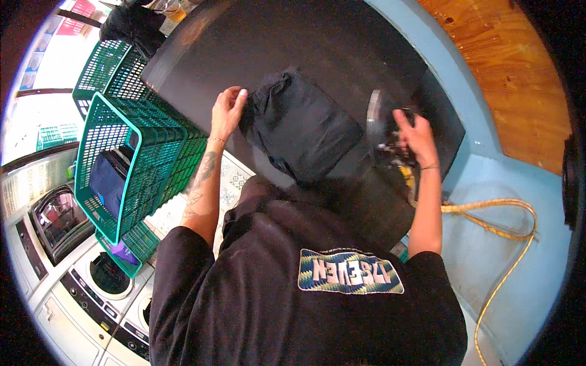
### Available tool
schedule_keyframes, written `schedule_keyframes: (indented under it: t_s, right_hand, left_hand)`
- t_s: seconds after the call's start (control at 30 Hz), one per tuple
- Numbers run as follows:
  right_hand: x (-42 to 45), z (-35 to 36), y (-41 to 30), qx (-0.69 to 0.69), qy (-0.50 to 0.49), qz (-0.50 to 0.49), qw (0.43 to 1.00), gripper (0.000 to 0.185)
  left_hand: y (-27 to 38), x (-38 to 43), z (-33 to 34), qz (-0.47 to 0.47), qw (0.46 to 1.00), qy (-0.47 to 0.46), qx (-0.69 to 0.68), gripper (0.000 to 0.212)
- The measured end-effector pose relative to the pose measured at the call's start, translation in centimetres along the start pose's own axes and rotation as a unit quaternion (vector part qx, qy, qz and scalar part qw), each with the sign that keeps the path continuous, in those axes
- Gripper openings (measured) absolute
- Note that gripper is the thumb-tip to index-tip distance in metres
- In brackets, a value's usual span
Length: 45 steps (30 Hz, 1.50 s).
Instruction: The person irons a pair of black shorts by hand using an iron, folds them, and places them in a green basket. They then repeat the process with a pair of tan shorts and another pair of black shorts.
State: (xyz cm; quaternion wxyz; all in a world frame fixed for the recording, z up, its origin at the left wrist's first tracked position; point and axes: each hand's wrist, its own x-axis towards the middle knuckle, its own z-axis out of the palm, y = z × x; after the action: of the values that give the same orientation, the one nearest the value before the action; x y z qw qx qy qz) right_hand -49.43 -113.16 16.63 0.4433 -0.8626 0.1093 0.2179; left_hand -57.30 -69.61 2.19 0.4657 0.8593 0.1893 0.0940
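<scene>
A dark garment [306, 123] lies bunched on a dark-covered ironing surface [339, 41] in front of me. At its left edge my left hand [229, 107] touches or hovers by the cloth, thumb and fingers close together; whether it pinches the fabric cannot be told. My right hand [415, 135] grips the handle of a clothes iron [377, 126] to the right of the garment. The iron is blurred and tilted, its metal soleplate edge facing the cloth. A yellow cord [490, 206] runs from near the iron to the right.
Green plastic baskets [132, 183] stand at the left, one holding folded dark clothes [109, 178]. Washing machines [84, 302] line the lower left. A black bundle [132, 27] and a cup [174, 10] are at the upper left. A blue ledge [517, 183] borders the right side.
</scene>
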Motion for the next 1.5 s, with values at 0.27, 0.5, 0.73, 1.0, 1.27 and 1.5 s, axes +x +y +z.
schedule_keyframes:
  t_s: [0.27, 0.5, 0.73, 1.0, 1.27, 1.5]
  right_hand:
    - [-4.7, 19.5, -0.6, -0.265, -0.142, -0.196, 0.933, 0.061]
    - [-5.7, 20.2, 0.5, -0.299, -0.033, -0.217, 0.929, 0.064]
    - [-5.2, 21.5, -1.4, -0.318, -0.025, -0.236, 0.918, 0.061]
    - [-3.9, 20.9, -2.6, -0.275, -0.064, -0.23, 0.932, 0.06]
    - [-3.9, 20.5, -2.6, -0.279, -0.069, -0.172, 0.942, 0.062]
    - [-4.5, 21.6, -2.8, -0.255, 0.006, -0.212, 0.943, 0.059]
  left_hand:
    - [-0.8, 1.0, 2.3, 0.089, 0.991, -0.07, 0.069, 0.04]
    - [-3.1, 4.0, 0.4, 0.055, 0.974, -0.211, -0.062, 0.028]
    - [-0.2, 4.5, -0.5, 0.228, 0.964, -0.135, -0.018, 0.023]
    - [-3.7, 5.6, -0.8, -0.024, 0.895, -0.348, -0.277, 0.028]
    - [-2.2, 4.6, 0.0, -0.015, 0.936, -0.288, -0.2, 0.03]
    - [1.2, 4.5, 1.4, 0.108, 0.976, -0.136, 0.129, 0.033]
